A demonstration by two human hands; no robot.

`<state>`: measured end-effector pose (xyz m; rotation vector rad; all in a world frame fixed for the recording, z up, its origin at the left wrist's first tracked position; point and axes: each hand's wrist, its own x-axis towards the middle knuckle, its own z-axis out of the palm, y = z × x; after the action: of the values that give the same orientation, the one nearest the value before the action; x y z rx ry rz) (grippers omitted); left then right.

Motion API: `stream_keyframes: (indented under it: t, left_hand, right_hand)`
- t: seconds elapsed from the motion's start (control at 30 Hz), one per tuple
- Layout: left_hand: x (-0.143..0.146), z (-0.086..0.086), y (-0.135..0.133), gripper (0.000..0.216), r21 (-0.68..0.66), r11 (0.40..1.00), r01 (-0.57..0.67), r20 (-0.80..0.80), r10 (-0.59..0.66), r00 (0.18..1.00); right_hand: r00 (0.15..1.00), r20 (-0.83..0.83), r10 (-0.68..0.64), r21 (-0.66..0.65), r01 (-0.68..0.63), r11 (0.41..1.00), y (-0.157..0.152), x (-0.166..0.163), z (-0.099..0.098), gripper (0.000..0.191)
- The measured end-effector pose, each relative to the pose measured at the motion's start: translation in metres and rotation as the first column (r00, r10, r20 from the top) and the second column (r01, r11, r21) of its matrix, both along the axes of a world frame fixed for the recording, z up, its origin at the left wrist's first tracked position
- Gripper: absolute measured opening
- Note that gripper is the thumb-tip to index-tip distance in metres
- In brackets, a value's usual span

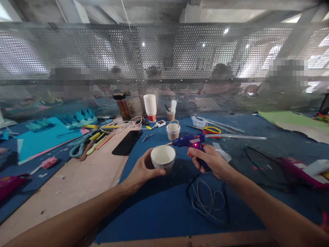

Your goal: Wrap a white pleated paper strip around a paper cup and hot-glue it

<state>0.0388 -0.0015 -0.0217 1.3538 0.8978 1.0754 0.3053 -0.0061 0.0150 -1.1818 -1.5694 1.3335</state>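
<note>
My left hand (144, 167) is wrapped round a paper cup (163, 156), its open mouth tilted toward me and its inside white. In my right hand (209, 158) is a blue hot glue gun (191, 140) with a red light glowing on its side. A long clear glue stick (236, 136) juts from the back of the gun. The gun's nozzle points left, at the far rim of the cup; whether it touches, I cannot tell. Just beyond the cup stands a small white cup with a handle (173, 131).
A stack of paper cups (150, 107), a brown jar (122, 107) and a cup holding tools (170, 113) stand at the back. Left lie a black phone (126, 142), scissors (76, 150) and blue paper (48, 135). Red-yellow scissors (212, 131) lie behind the gun; a coiled cord (207, 199) lies in front.
</note>
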Motion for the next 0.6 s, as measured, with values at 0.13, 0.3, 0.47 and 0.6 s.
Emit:
stream_keyframes:
  t: [0.13,0.3,0.47,0.6]
  left_hand:
    - [0.0,-0.0015,0.001,0.076,0.018,1.0,0.007,0.009,-0.007,1.0]
    - [0.0028,0.0028,-0.0009,0.076,0.038,0.999,-0.021,-0.023,0.022,0.999]
    - [0.0041,0.0044,-0.003,0.073,0.115,0.989,-0.089,-0.092,0.1,0.991]
    - [0.0029,0.0008,-0.0024,0.075,0.167,0.975,-0.149,-0.11,0.168,0.98]
  right_hand:
    - [1.0,0.006,0.018,0.012,-0.018,1.0,0.0001,0.0005,-0.0005,0.039]
    - [0.999,-0.008,0.031,0.001,-0.031,1.0,-0.0009,0.0005,0.0003,0.04]
    - [0.996,-0.086,0.002,-0.009,-0.003,1.0,0.0003,0.0008,-0.0008,0.039]
    - [0.991,-0.132,-0.023,-0.007,0.023,1.0,0.0018,0.0012,-0.0019,0.039]
